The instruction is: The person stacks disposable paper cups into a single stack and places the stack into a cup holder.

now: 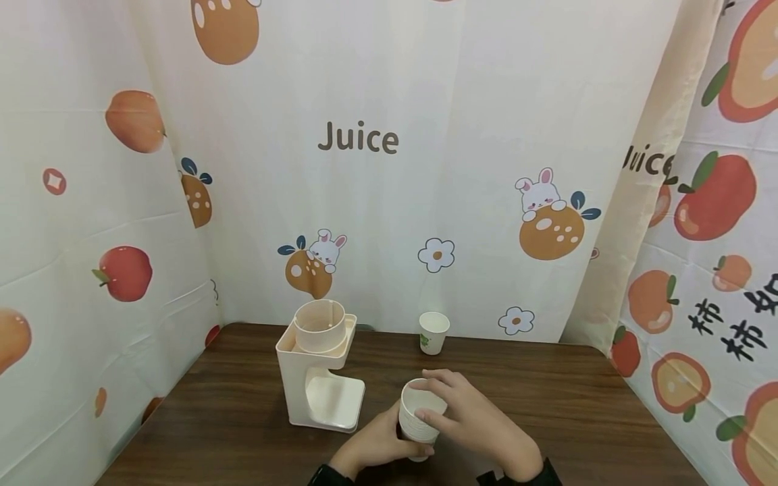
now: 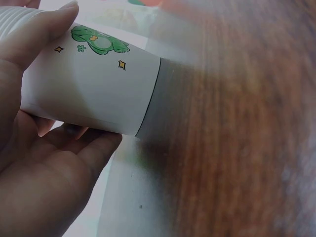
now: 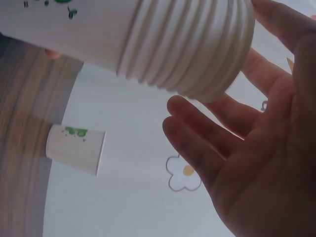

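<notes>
Near the front edge of the tabletop [image 1: 547, 398], the left hand [image 1: 371, 445] grips a stack of paper cups [image 1: 419, 418], while the right hand [image 1: 480, 422] rests spread fingers on its rim. A cream dispenser [image 1: 319, 368] stands just left; a single cup [image 1: 434, 332] sits well back.

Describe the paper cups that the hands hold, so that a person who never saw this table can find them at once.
On the dark wooden table, look at the near edge, right of the cream cup dispenser. There the left hand grips a stack of paper cups, and the right hand rests on its rim. Unlike the single paper cup by the curtain, its top shows many stacked rims.
</notes>
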